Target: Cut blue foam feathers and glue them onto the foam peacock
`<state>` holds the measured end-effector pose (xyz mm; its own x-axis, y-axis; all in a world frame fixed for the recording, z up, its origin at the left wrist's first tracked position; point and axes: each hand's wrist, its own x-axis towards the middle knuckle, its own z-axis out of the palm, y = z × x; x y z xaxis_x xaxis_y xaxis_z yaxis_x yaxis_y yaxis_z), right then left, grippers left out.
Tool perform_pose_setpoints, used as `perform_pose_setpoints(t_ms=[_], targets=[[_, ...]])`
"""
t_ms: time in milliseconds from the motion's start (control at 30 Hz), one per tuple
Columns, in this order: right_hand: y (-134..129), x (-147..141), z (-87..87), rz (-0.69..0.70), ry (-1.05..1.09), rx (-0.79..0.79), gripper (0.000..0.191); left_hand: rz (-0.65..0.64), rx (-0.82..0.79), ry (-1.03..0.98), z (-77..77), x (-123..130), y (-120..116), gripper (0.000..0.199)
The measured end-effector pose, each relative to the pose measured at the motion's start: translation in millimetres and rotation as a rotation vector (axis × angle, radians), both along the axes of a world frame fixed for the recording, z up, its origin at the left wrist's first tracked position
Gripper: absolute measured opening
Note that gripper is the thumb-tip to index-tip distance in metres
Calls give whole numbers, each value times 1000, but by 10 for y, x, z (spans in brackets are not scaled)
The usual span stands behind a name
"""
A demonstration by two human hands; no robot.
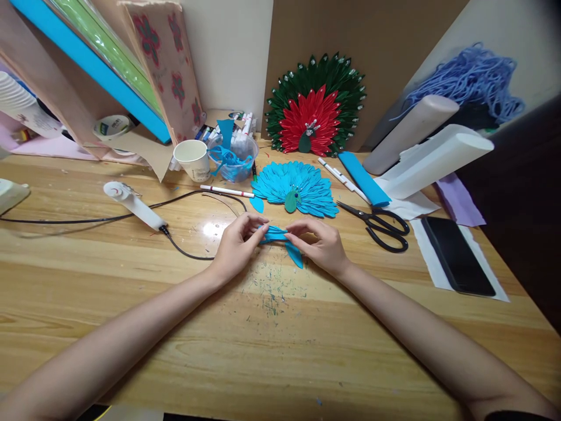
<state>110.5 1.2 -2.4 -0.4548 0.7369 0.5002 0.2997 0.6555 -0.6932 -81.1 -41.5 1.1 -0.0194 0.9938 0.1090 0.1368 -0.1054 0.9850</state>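
Between my two hands, just above the wooden table, is a small folded strip of blue crepe paper (275, 234). My left hand (240, 241) pinches its left end between thumb and fingers, and my right hand (319, 242) pinches the right end. A loose blue paper petal (294, 255) lies below the right fingertips. Another petal (257, 204) rests beyond the left hand. Behind the hands sits a blue paper peacock (298, 186) with a green body and fanned petals. Black-handled scissors (379, 225) lie to the right of it.
A white glue gun (134, 204) with a black cord lies left. Behind stand a paper cup (191, 159), a tub of blue scraps (234, 158) and a red-green peacock (313, 111). Paper rolls (438, 164), markers (344, 178) and a phone (458, 255) are at right.
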Motion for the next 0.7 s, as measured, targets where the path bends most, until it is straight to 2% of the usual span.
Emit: perform_pose_setpoints(t_ms=[233,367,467,567,700], targets=[[7,19,23,0,7,68,6,15,-9,-3,-5,-3,4,23],[-13,27,64,19,21,245,11,44,-54,45,36,-2,1,23],[-43,29,89,46,-29,377,15,70,-36,201,89,-2,-21,29],[-68,40,84,64,-71,461,17,3,3,328,133,-2,-46,38],[-85,62,52,113,-139,560,18,-35,-13,322,142,-10,-53,39]])
